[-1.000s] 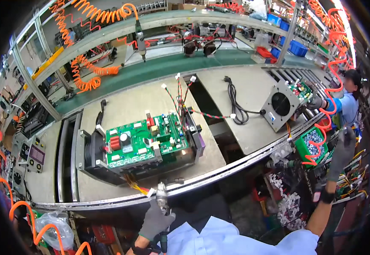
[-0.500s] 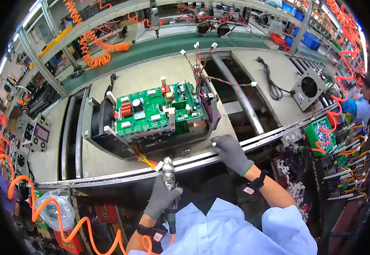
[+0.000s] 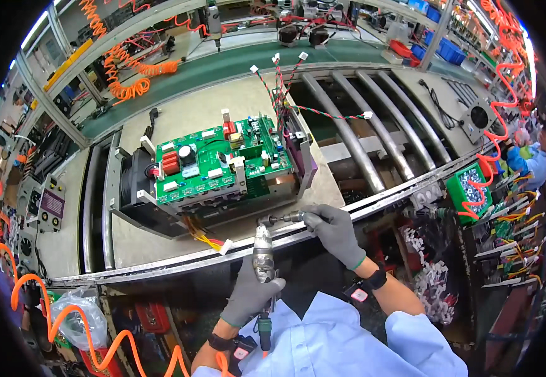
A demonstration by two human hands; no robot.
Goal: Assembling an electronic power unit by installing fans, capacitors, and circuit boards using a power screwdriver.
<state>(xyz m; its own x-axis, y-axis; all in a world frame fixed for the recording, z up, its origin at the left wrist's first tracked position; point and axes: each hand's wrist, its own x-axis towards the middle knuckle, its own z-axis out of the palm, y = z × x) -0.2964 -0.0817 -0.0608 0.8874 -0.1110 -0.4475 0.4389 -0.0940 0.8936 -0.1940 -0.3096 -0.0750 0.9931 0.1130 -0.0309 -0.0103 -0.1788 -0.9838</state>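
My left hand (image 3: 251, 296), in a grey glove, is wrapped round an air ratchet wrench (image 3: 263, 256) whose angled head points away from me over the bench edge. My right hand (image 3: 337, 235), gloved too, pinches a metal socket bit (image 3: 288, 217) that lies sideways against the wrench head. Just beyond stands an electronic unit with a green circuit board (image 3: 207, 182) on top, a black fan housing (image 3: 136, 182) at its left and a purple panel (image 3: 305, 169) at its right. Yellow and red wires end in a white connector (image 3: 226, 247) beside the wrench.
The unit rests on a pale board (image 3: 323, 182) on a conveyor with steel rollers (image 3: 348, 141). An orange coiled hose (image 3: 122, 333) loops at lower left. At right are a green bin of small parts (image 3: 470, 191), wire bundles (image 3: 511, 232) and a co-worker (image 3: 533, 164).
My right hand has moved left to the wrench head, bringing the socket bit against it. The pale board at the right, with its fan unit, has slid farther right, baring more rollers.
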